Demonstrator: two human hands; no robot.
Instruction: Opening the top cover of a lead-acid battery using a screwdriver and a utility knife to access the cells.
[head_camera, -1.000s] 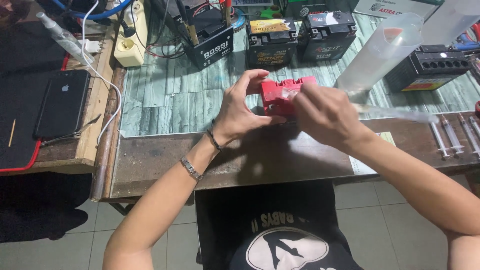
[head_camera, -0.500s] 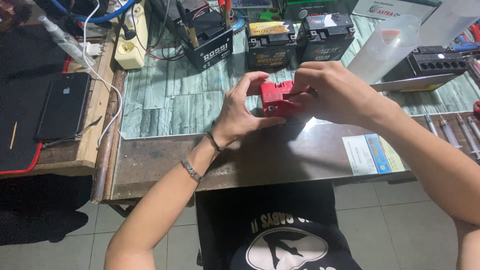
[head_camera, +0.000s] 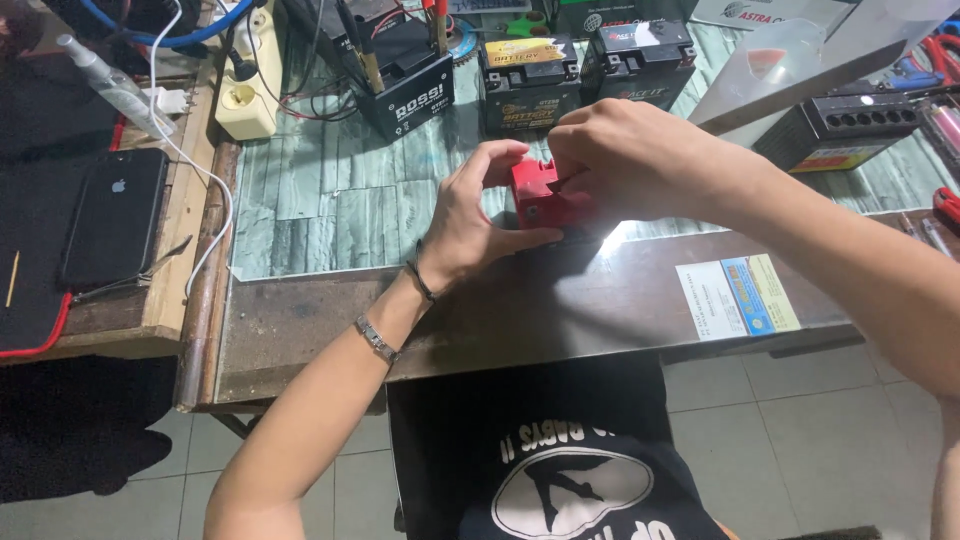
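Red plastic block (head_camera: 540, 195) gripped between both hands above the glass-topped table (head_camera: 330, 330), near its middle; left hand (head_camera: 478, 215) cupping the near side, thumb beneath; right hand (head_camera: 625, 160) now closed over the top, clear film no longer stretched from it as a second ago; black batteries (head_camera: 530, 80) behind, dark phone (head_camera: 115, 215) far left

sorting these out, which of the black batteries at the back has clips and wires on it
The leftmost black battery, standing angled by the cream power strip. Clips and wires run to its top; the two batteries to its right have bare tops.
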